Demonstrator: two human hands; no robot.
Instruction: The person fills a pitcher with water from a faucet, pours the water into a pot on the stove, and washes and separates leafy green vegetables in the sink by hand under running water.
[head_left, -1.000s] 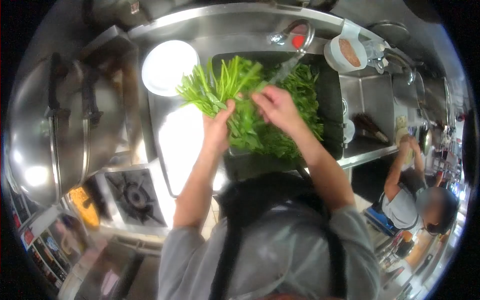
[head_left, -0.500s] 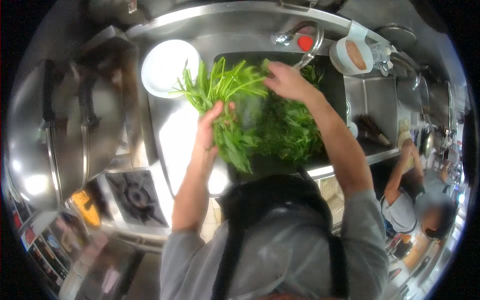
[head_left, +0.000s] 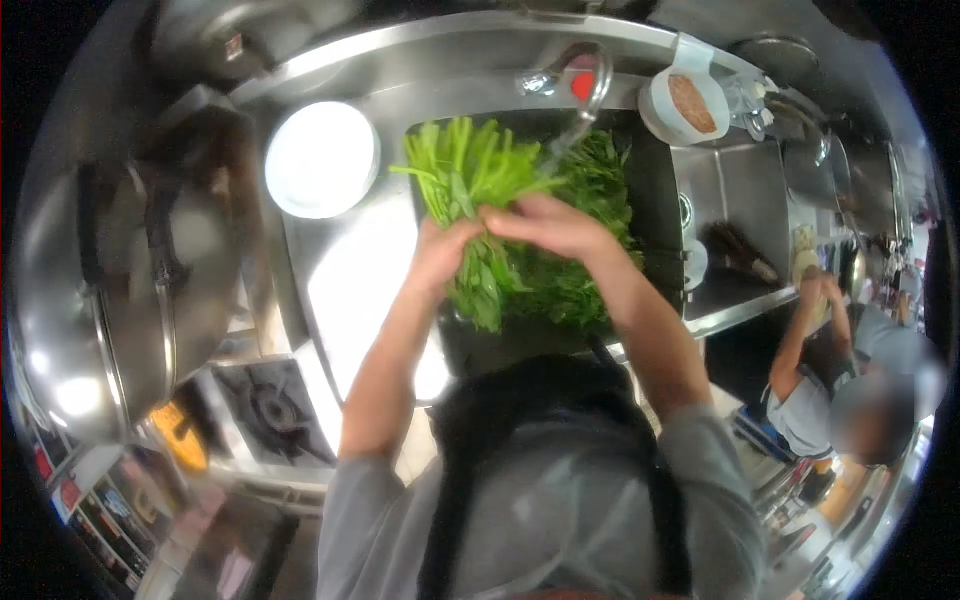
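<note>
A bunch of leafy greens point(head_left: 468, 165), pale stems upward and darker leaves hanging down, is held over the dark sink basin point(head_left: 480, 350). My left hand point(head_left: 443, 255) is closed around its middle from the left. From the other side, my right hand point(head_left: 550, 226) grips the same bunch, its fingertips meeting the left hand; some fingers are hidden behind the stems. More loose greens point(head_left: 598, 190) lie in the basin behind and beneath my right hand. Water appears to run from the curved faucet point(head_left: 600, 90) just beyond the bunch.
A white round bowl point(head_left: 322, 160) stands on the steel counter point(head_left: 365, 260) to the left. A white handled container point(head_left: 685, 103) with brownish contents sits at the back right, above a second steel sink point(head_left: 745, 190). Another person point(head_left: 810, 400) works farther right; a stove burner point(head_left: 270, 405) is lower left.
My right hand has come down and left from above the loose greens to the bunch and closed on it. The stems are gathered closer together. The whole view has shifted slightly.
</note>
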